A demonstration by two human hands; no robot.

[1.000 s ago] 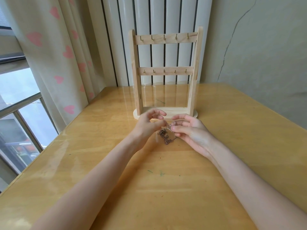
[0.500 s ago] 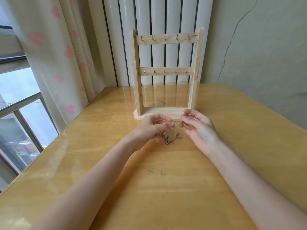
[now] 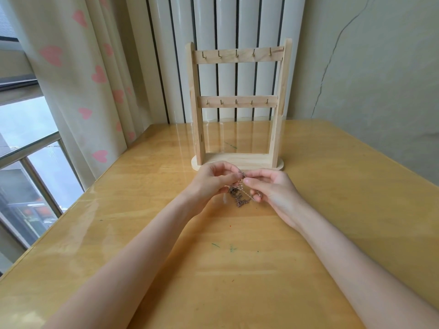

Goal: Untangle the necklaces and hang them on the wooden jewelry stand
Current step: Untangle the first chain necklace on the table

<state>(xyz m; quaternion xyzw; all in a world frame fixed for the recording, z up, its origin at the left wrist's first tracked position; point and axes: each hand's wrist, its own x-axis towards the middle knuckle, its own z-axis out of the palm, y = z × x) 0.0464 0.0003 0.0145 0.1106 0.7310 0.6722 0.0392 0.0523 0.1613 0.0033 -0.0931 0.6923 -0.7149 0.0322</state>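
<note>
A small tangle of brownish necklaces (image 3: 239,198) hangs between my hands just above the table, its lower part touching or close to the tabletop. My left hand (image 3: 212,181) pinches the chain at its top with thumb and fingers. My right hand (image 3: 270,188) pinches the same chain right beside it, and a thin strand runs down to its lower fingers. The wooden jewelry stand (image 3: 237,105) stands upright just behind my hands, with two rails of small metal hooks, all bare.
The yellow wooden table (image 3: 237,269) has a glossy cover and a few small green marks. A curtain with pink hearts (image 3: 78,74) and a window are at the left. A white radiator (image 3: 223,24) and a cracked wall stand behind the stand.
My right hand has moved back in toward my left, so the fingertips meet again on the chain. The tangle hangs a little lower and more stretched out.
</note>
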